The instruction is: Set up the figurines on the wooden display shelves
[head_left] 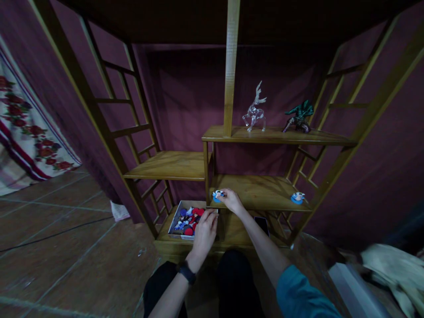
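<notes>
My right hand (232,201) pinches a small figurine (217,194) with a blue round base at the left end of the middle right shelf (255,187). A similar figurine (297,197) on a blue base stands apart at that shelf's right end. Lower down, my left hand (206,227) is over the right side of an open box (175,216); its fingers are curled together, and what they hold, if anything, is hidden. Inside the box lies a jumble of small figurines (188,221) in red, blue and white.
A clear deer figurine (255,110) and a dark green crouching figure (300,115) stand on the upper right shelf (278,134). A dark flat object (261,224) lies on the bottom shelf. A wooden post (232,66) rises in front. Pale cloth (394,269) is at right.
</notes>
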Available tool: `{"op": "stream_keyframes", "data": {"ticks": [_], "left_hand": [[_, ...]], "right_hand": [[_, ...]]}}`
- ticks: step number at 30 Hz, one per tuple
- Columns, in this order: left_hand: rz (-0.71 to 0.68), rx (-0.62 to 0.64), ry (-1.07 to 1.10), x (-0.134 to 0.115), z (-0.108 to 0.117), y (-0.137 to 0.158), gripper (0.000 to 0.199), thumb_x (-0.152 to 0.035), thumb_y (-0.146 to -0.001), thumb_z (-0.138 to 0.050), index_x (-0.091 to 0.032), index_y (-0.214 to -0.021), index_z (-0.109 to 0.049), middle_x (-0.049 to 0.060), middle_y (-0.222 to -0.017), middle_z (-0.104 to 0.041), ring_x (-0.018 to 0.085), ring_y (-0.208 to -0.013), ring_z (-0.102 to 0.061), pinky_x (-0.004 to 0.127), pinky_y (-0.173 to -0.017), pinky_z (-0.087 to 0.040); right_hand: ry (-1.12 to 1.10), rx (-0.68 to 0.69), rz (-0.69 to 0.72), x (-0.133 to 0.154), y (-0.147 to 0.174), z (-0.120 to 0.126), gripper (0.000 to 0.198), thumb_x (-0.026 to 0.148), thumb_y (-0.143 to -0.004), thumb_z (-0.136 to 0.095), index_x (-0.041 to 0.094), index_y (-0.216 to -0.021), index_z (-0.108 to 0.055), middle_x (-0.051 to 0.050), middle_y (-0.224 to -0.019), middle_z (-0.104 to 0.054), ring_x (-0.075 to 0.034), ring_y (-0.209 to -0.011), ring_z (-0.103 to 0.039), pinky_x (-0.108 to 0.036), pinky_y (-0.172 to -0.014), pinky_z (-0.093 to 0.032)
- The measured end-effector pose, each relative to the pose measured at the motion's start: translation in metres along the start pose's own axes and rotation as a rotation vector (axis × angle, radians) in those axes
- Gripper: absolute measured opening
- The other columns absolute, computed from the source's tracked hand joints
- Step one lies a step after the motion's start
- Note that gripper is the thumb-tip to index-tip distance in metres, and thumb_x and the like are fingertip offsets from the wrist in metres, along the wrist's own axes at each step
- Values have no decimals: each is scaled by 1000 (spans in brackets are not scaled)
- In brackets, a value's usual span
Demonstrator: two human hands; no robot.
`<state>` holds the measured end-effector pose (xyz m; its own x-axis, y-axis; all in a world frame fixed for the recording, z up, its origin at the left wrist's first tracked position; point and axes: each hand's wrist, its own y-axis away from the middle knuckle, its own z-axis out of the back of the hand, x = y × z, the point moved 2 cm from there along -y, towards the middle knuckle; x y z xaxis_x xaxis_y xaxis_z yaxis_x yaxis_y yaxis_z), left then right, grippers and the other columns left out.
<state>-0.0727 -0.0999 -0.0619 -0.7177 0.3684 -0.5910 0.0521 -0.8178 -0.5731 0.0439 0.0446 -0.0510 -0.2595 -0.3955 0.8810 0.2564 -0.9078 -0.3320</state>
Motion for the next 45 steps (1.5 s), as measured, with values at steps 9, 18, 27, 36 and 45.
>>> {"op": "stream_keyframes", "data": {"ticks": [9, 18, 27, 36, 45], "left_hand": [[6, 12, -10, 1, 2, 2, 24, -21, -86, -44, -23, -99, -64, 7, -113, -59, 21, -105, -56, 37, -93, -44], [-33, 17, -25, -4, 1, 0, 23, -19, -86, -45, -24, -99, -63, 6, -113, -59, 20, -103, -57, 35, -91, -46], [-78, 38, -100, 4, -2, 4, 22, -18, -87, -44, -22, -99, -61, 5, -112, -58, 18, -106, -56, 34, -90, -48], [-72, 76, -92, 3, 0, 7, 23, -18, -88, -42, -22, -100, -61, 5, -116, -56, 18, -108, -55, 34, -93, -47], [-76, 51, -86, -5, 1, -5, 23, -16, -87, -42, -20, -103, -59, 7, -117, -56, 18, -108, -54, 35, -94, -46]], "right_hand": [[96, 2, 40, -4, -1, 6, 21, 29, -71, -67, 21, -90, -68, -6, -93, -70, -20, -83, -65, -32, -78, -49], [77, 0, 55, -7, -1, 5, 23, 30, -74, -65, 20, -94, -67, -6, -95, -69, -19, -86, -64, -32, -82, -49], [173, 65, 130, -7, 2, 6, 44, 22, -65, -70, 21, -108, -61, -5, -108, -65, -21, -98, -60, -37, -91, -45], [286, 51, 121, 2, 7, 7, 46, 26, -68, -68, 21, -112, -58, -7, -110, -65, -23, -101, -60, -38, -92, -44], [278, 70, 141, 3, 9, 11, 49, 25, -67, -69, 21, -115, -57, -7, -113, -63, -23, -105, -58, -37, -94, -43]]}}
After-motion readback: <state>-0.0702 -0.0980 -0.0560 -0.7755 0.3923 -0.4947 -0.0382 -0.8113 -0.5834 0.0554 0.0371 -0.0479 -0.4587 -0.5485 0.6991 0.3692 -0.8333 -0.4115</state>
